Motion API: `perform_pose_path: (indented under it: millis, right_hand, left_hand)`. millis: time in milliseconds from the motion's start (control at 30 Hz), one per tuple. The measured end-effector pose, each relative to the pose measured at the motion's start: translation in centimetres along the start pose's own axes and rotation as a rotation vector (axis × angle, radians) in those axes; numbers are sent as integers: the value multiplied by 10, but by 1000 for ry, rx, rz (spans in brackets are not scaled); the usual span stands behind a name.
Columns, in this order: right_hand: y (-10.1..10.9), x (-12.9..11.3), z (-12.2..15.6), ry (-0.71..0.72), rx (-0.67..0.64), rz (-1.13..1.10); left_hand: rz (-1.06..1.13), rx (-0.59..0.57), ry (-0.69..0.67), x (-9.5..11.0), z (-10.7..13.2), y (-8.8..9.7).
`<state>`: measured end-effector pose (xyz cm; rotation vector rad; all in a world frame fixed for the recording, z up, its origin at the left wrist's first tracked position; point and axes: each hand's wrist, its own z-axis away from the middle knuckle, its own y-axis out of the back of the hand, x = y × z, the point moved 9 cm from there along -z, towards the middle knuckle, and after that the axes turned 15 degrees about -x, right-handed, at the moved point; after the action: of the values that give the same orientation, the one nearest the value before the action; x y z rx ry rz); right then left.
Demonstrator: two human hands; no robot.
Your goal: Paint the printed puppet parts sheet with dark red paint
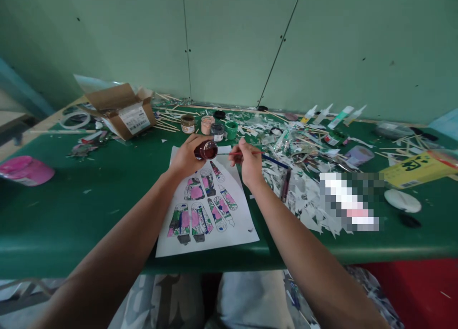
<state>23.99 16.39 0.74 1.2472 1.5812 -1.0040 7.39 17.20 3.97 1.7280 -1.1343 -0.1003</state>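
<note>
My left hand (188, 155) is closed around a small jar of dark red paint (208, 151), which is tilted with its mouth toward the right. In my right hand (247, 162), the fingers pinch a red-handled paintbrush (256, 152); its tip is at the jar's mouth, and I cannot tell whether it touches the paint. Beneath both hands lies a white sheet of paper (246, 219) with a printed pattern of finger-like shapes, partly coloured pink, green, blue and black. Just beyond the hands stand several paint jars, among them a brown one (187, 124) and a green one (231, 130).
An opened cardboard box (123, 112) and a tape roll (75, 120) sit back left, a pink jar (26, 170) at far left. Paper scraps (307, 200) and sticks cover the right side, with glue bottles (339, 118) behind and a yellow package (411, 169) at far right.
</note>
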Motion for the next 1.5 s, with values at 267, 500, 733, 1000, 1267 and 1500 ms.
perform_pose_path:
  millis: [267,500,733,1000,1267,1500]
  right_hand:
    - [4,8,-2,-10,32,48]
    - [0,14,-2,-100,-93,372]
    - [-9,7,-2,-76,-156,486]
    - [-13,5,-3,-94,-183,557]
    - [-12,7,-3,-96,-195,611]
    - [-14,6,-3,-99,-212,622]
  left_hand:
    - [10,38,16,1,0,4]
    - [64,151,135,-9,4,14]
    - [160,229,104,-17,3,18]
    - [133,183,102,-13,-1,9]
    - [79,134,101,-12,-3,4]
    - [63,125,100,-9,-4,3]
